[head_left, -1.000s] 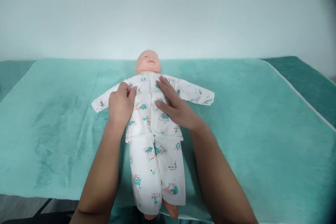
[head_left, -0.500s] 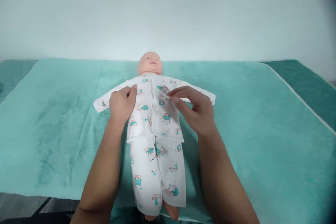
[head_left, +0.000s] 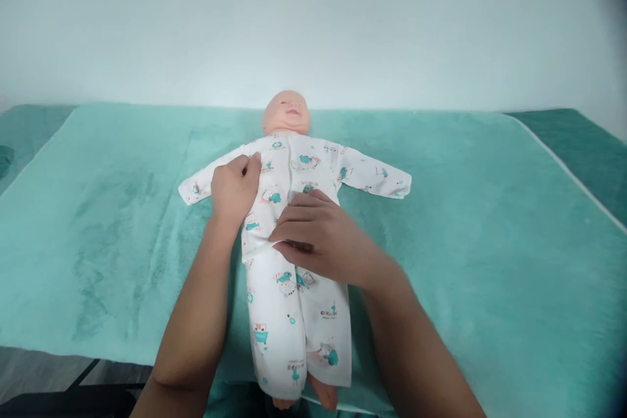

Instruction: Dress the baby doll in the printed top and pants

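A baby doll [head_left: 287, 112] lies on its back, dressed in a white printed baby shirt [head_left: 274, 176] and matching trousers [head_left: 277, 326]. My left hand [head_left: 236, 186] is closed at the shirt's side below the armpit, its thumb on the fabric and its other fingers curled out of sight. Lower on the front, my right hand [head_left: 318, 235] pinches the shirt near its bottom hem with thumb and forefinger, over the doll's waist. That hand covers much of the shirt's lower front. Both sleeves stretch outward, and the doll's feet [head_left: 323, 394] stick out below the trousers.
A light green plush blanket [head_left: 465, 241] spreads under the doll, with a darker green cover [head_left: 573, 150] showing at the right. A pale wall [head_left: 313, 26] rises behind. Dark bars and grey floor [head_left: 34, 372] show at the lower left.
My right hand has gone from the upper chest down and left to the shirt's hem. The left hand stays at the shirt's side. The whole view has shifted slightly.
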A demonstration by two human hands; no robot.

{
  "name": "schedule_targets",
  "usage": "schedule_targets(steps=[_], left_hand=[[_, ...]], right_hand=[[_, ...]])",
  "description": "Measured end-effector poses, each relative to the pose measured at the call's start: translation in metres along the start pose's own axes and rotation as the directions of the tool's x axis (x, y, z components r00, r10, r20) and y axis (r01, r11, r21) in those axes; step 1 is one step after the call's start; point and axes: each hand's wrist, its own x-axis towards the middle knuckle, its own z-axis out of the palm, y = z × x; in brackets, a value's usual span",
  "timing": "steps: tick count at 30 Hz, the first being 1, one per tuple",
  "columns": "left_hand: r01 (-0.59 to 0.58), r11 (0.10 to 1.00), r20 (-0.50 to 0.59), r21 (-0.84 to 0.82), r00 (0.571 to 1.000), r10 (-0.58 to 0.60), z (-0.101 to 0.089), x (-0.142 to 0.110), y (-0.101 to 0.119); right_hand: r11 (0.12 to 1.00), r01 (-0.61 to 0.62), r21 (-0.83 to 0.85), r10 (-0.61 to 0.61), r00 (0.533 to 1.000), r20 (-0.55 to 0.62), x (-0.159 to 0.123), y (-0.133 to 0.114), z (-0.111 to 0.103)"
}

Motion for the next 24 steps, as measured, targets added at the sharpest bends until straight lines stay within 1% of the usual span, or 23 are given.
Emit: schedule_targets(steps=[3,8,10,11,13,15,16,18,20,21,22,23,24], left_hand=[[0.026,0.999,-0.057,-0.03,0.998,-0.028,0.0,0.0,0.002],[0.114,0.991,-0.169,-0.076,0.978,-0.125,-0.004,0.0,0.005],[0.134,0.985,-0.212,-0.106,0.965,-0.154,-0.006,0.0,0.005],[0.14,0.982,-0.231,-0.123,0.959,-0.166,-0.007,0.0,0.004],[0.146,0.977,-0.24,-0.157,0.954,-0.181,-0.008,0.001,0.002],[0.144,0.972,-0.205,-0.184,0.962,-0.181,-0.007,0.001,0.0],[0.138,0.972,-0.176,-0.188,0.969,-0.172,-0.006,0.001,-0.001],[0.099,0.98,-0.114,-0.171,0.986,-0.119,-0.004,0.002,-0.003],[-0.002,0.992,-0.08,-0.13,0.997,-0.009,-0.002,0.002,-0.004],[-0.07,0.992,-0.069,-0.107,0.996,0.063,-0.001,0.002,-0.004],[-0.136,0.987,-0.058,-0.089,0.99,0.132,0.0,0.002,-0.005],[-0.189,0.979,-0.042,-0.076,0.982,0.186,0.001,0.003,-0.005],[-0.222,0.973,-0.022,-0.069,0.975,0.221,0.001,0.003,-0.006]], right_hand=[[0.997,0.043,0.071,-0.043,0.999,-0.006,0.002,-0.005,0.004],[0.998,0.053,0.039,-0.055,0.997,0.05,0.003,-0.012,0.011],[0.993,0.072,0.097,-0.077,0.995,0.055,0.003,-0.013,0.014],[0.987,0.079,0.137,-0.085,0.996,0.04,0.004,-0.014,0.015],[0.976,0.079,0.203,-0.077,0.997,-0.018,0.005,-0.015,0.016],[0.961,0.074,0.268,-0.057,0.996,-0.07,0.006,-0.015,0.015],[0.946,0.073,0.315,-0.052,0.996,-0.077,0.005,-0.014,0.013],[0.892,0.072,0.447,-0.054,0.997,-0.052,0.003,-0.012,0.006],[0.805,0.062,0.59,-0.041,0.998,-0.049,-0.002,-0.006,-0.002],[0.767,0.053,0.639,-0.004,0.997,-0.078,-0.004,-0.003,-0.006],[0.747,0.039,0.664,0.067,0.989,-0.132,-0.006,0.001,-0.008],[0.746,0.015,0.666,0.164,0.965,-0.205,-0.008,0.006,-0.01],[0.759,-0.024,0.651,0.272,0.92,-0.283,-0.009,0.011,-0.01]])
